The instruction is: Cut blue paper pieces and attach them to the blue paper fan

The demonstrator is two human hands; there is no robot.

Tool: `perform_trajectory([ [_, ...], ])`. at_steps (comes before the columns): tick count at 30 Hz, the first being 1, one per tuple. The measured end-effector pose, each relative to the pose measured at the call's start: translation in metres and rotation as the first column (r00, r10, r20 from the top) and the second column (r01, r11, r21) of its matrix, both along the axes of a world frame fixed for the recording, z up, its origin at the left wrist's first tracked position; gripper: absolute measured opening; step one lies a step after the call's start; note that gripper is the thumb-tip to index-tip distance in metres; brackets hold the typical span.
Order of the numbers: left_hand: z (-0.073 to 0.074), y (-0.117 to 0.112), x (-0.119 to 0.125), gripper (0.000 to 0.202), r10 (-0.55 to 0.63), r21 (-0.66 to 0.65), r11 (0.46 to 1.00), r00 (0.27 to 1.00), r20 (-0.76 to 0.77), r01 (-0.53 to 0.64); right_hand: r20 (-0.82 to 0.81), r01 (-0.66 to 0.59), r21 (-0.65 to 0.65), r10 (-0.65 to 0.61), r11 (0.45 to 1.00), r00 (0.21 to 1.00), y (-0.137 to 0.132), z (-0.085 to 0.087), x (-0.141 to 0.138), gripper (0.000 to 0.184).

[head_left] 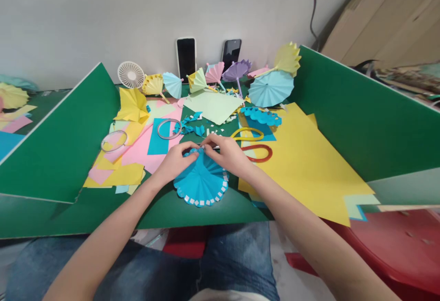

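At the far left a green board stands tilted as a side wall. Beside it lie mixed yellow and pink paper sheets with two tape rings on top, and behind them stands a small white fan.

In the middle, near the front edge of the green table, lies the blue pleated paper fan. It is opened to about a half circle, and small white squares already follow its scalloped lower border. The left hand presses on the upper left part of the pleats with bent fingers. The right hand meets it at the top centre, where the folds come together, and its fingertips pinch something small and pale; I cannot tell what it is. I judge the folding and border finished, while the hub is not yet fixed and no stick is attached.

At the back wall, finished paper umbrellas stand in a row below two dark phones. To the right of the hands lie scissors with yellow and red handles, just beside the right hand, then a large yellow sheet that reaches over the table edge.

Free room is small: side boards close both sides, and the fan sits near the front edge.
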State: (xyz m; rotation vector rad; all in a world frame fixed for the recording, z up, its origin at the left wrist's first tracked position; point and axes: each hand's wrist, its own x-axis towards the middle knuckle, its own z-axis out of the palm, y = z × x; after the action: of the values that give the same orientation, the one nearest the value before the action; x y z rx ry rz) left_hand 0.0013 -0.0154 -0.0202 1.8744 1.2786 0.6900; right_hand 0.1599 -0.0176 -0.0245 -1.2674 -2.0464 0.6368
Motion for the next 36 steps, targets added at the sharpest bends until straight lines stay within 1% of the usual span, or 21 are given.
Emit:
perform_trajectory([
  [3,-0.0011,0.0009,-0.0002,0.02,0.001,-0.002,1.0,1.0,0.022,-0.001,0.005,0.138,0.027,-0.138,0.99,0.99,0.0028,-0.0011,0.0004,0.014],
  [4,-0.0015,0.0013,-0.0004,0.021,-0.006,0.001,1.0,0.999,0.033,0.006,0.032,0.181,0.035,-0.182,0.983,0.983,0.0037,-0.0013,0.0008,0.015],
  [6,-0.0023,0.002,-0.001,0.021,-0.024,0.009,1.0,0.998,0.053,0.023,0.139,0.245,0.034,-0.247,0.969,0.959,0.005,-0.0014,0.0015,0.017],
  [9,-0.003,0.0029,-0.0018,0.023,-0.041,0.012,0.999,0.997,0.063,0.041,0.319,0.278,-0.003,-0.262,0.961,0.911,0.0051,-0.0009,0.0016,0.019],
  [11,-0.0033,0.0035,-0.0022,0.024,-0.043,0.007,0.999,0.997,0.061,0.043,0.358,0.283,-0.029,-0.254,0.959,0.898,0.0048,-0.0007,0.0014,0.017],
  [14,-0.0036,0.004,-0.0026,0.023,-0.031,0.011,0.999,0.998,0.06,0.031,0.304,0.278,-0.043,-0.253,0.96,0.918,0.0054,-0.0013,0.0023,0.016],
  [19,-0.005,0.0047,-0.0024,0.023,-0.003,0.012,1.0,0.998,0.057,0.002,0.201,0.262,-0.009,-0.255,0.965,0.946,0.0076,-0.004,0.0055,0.017],
  [21,-0.0059,0.0055,-0.0024,0.022,0.024,0.014,1.0,0.998,0.058,-0.025,0.141,0.221,0.039,-0.224,0.975,0.964,0.0071,-0.0042,0.0053,0.017],
  [24,-0.0065,0.0067,-0.0027,0.021,0.073,-0.011,0.997,0.996,0.058,-0.072,0.051,0.096,0.161,-0.106,0.982,0.993,0.0044,-0.0036,0.003,0.014],
  [26,-0.006,0.0068,-0.003,0.022,0.094,-0.05,0.995,0.993,0.068,-0.091,0.058,0.016,0.201,-0.028,0.98,0.998,0.0025,-0.0034,0.0011,0.013],
  [28,-0.0049,0.0062,-0.0032,0.022,0.107,-0.091,0.991,0.991,0.082,-0.099,0.094,-0.026,0.196,0.008,0.98,0.996,0.0013,-0.004,-0.0003,0.013],
  [32,-0.0029,0.0041,-0.0023,0.022,0.111,-0.127,0.987,0.99,0.09,-0.099,0.121,-0.031,0.184,0.009,0.983,0.993,0.0011,-0.0064,-0.0014,0.013],
  [36,-0.0036,0.0038,-0.0017,0.018,0.088,-0.093,0.993,0.992,0.09,-0.079,0.139,-0.036,0.18,0.011,0.983,0.99,0.0012,-0.0071,-0.0018,0.013],
])
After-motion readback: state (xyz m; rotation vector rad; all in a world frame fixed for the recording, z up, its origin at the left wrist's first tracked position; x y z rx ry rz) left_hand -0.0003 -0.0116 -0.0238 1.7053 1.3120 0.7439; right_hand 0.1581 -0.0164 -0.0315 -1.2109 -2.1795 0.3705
